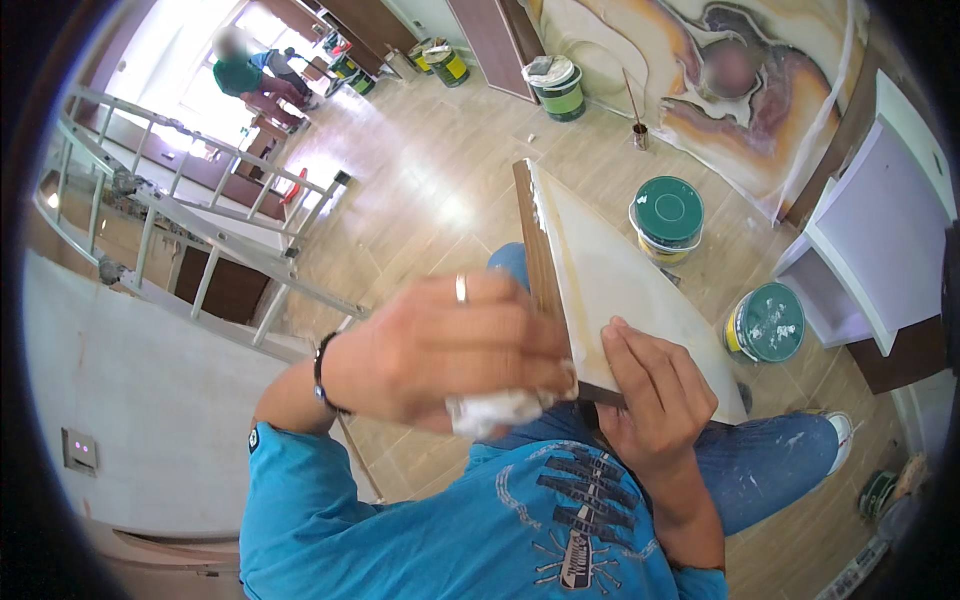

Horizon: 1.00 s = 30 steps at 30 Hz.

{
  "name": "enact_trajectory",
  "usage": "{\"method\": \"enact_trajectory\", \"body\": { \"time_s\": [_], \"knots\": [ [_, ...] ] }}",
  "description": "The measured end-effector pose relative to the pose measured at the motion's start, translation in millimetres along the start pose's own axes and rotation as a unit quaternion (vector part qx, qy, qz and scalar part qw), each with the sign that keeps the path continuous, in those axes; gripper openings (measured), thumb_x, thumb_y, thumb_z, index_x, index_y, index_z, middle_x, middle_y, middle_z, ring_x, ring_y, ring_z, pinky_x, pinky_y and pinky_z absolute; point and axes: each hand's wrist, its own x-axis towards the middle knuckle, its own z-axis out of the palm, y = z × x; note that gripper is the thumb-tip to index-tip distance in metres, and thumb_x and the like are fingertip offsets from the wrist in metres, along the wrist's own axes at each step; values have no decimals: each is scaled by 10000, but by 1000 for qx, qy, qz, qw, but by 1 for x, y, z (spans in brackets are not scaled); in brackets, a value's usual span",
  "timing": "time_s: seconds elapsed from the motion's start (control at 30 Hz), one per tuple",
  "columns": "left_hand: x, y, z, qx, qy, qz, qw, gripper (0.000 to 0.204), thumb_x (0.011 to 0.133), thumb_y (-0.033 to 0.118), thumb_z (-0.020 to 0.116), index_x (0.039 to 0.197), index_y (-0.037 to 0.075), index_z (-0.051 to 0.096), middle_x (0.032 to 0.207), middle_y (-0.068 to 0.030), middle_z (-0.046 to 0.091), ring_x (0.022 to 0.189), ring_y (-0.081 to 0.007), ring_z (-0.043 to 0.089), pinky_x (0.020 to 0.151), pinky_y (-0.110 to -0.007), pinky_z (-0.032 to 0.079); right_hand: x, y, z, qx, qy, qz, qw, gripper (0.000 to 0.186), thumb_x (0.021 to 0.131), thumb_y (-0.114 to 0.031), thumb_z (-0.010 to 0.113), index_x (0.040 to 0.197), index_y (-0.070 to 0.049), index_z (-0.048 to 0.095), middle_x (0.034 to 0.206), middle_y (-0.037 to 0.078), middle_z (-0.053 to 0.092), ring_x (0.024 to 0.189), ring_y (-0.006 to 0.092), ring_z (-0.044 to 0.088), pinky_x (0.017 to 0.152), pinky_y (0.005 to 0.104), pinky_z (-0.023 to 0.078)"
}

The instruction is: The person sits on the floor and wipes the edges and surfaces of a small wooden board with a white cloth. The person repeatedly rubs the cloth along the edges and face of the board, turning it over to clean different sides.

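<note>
A white panel (640, 275) with a brown wood-look edge (540, 255) stands tilted in front of me, close to my legs. White paste is smeared near the top of that edge, and a yellowish band runs beside it. My right hand (660, 390) grips the panel's near corner, its fingers lying over the white face. My left hand (450, 340), ringed and smeared by motion, is closed on a crumpled white cloth (500, 410) against the near end of the brown edge. The left fingertips are partly hidden.
Green-lidded buckets (667, 212) stand beyond the panel to the right, near a white open cabinet (880, 230). A metal ladder (210, 230) is at left. A marbled wall panel (720, 100) and a small can (640, 137) are ahead. Another person (245, 80) is far left.
</note>
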Motion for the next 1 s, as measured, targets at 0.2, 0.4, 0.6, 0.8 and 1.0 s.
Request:
{"method": "enact_trajectory", "body": {
  "time_s": [0.2, 0.4, 0.6, 0.8, 1.0],
  "knots": [
    [0, -8, -4, 13, -7, 0, 1000, 396, 881, 235, 826, 1223, 42, 775, 1215, -131, 736, 973, -326, 681, 797, -425, 560, 7, 2, 4, -3, 8, -2, 1000, 506, 712, -52, 733, 1211, -17, 811, 1160, 130, 803, 961, 268, 776, 764, 355, 626],
    [4, -1, -4, -15, -8, 47, 999, 406, 865, 248, 826, 1200, 28, 770, 1180, -138, 734, 969, -346, 679, 792, -427, 559, 9, 2, 3, 1, 5, 4, 1000, 512, 697, -46, 739, 1203, -14, 811, 1158, 130, 803, 959, 268, 775, 764, 357, 628],
    [6, -14, -6, 5, 2, 46, 999, 328, 906, 210, 805, 1163, 7, 787, 1151, -147, 743, 945, -342, 693, 799, -431, 571, 11, 2, 4, -1, 8, 2, 1000, 524, 682, -47, 744, 1201, -14, 811, 1155, 133, 803, 963, 272, 775, 771, 358, 629],
    [6, -20, -7, 25, 5, 46, 999, 338, 900, 220, 827, 1153, -1, 792, 1137, -162, 745, 961, -354, 694, 802, -414, 576, 9, 3, 4, 3, 6, 0, 1000, 534, 683, -41, 742, 1212, -13, 805, 1154, 134, 803, 962, 270, 775, 773, 359, 627],
    [7, -25, -10, -7, 10, 70, 997, 348, 889, 204, 833, 1162, -7, 790, 1151, -165, 744, 926, -356, 676, 781, -420, 578, 9, 3, 3, 4, 8, -3, 1000, 538, 680, -29, 736, 1213, -13, 804, 1152, 132, 802, 959, 272, 777, 770, 361, 628]
  ]
}}
